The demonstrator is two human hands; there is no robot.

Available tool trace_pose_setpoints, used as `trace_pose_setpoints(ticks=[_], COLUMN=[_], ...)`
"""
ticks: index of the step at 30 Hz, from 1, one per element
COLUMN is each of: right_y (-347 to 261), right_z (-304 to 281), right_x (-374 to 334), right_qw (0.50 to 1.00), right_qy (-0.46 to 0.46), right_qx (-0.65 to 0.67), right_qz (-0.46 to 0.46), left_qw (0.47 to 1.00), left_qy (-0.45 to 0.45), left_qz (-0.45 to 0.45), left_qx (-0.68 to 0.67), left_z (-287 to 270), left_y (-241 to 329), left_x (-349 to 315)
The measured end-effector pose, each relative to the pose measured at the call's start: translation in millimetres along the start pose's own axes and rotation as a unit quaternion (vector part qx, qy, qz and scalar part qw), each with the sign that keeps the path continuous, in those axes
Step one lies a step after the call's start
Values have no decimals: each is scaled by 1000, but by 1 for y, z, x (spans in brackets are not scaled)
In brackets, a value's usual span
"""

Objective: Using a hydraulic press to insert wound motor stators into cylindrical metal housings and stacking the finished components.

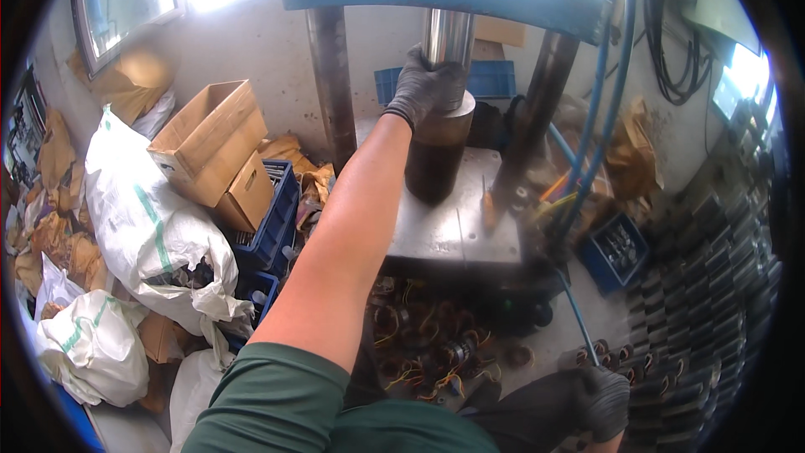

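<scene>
Upper centre, left hand fingers wrap the shiny rod above the dark cylinder; lower right, right hand clenched on the blue lever; likely hazard: finger pinch if the rod descends.

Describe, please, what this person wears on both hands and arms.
The left hand and right hand both wear dark grey gloves; the left one ends at the wrist. A short, dark green sleeve leaves the left forearm bare. No right sleeve shows.
</scene>
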State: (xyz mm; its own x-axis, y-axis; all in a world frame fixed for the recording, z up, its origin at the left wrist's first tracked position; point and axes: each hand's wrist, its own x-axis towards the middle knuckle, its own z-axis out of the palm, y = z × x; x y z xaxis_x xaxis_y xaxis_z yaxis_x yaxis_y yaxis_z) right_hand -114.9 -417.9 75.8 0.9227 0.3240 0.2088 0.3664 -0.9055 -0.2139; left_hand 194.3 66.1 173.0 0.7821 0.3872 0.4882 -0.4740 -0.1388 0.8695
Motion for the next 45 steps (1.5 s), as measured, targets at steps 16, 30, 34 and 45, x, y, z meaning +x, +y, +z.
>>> trace_pose_setpoints(ticks=[16, 30, 34, 45], right_y=[3, 5, 7, 53], right_z=[-2, -13, -32, -20], right_x=[2, 11, 26, 23], right_qw=[1000, 999, 996, 973], right_qy=[-12, -32, -82, -163], right_qx=[-13, 16, 21, -35], right_qz=[8, 2, -36, -159], left_qw=[997, 997, 994, 991], left_qy=[42, 29, 33, 30], left_qz=[2, 0, -11, -14], left_qx=[59, 72, 107, 128], left_z=[0, -5, 0, -1], left_y=[-8, -5, -11, -9], left_x=[7, 3, 9, 6])
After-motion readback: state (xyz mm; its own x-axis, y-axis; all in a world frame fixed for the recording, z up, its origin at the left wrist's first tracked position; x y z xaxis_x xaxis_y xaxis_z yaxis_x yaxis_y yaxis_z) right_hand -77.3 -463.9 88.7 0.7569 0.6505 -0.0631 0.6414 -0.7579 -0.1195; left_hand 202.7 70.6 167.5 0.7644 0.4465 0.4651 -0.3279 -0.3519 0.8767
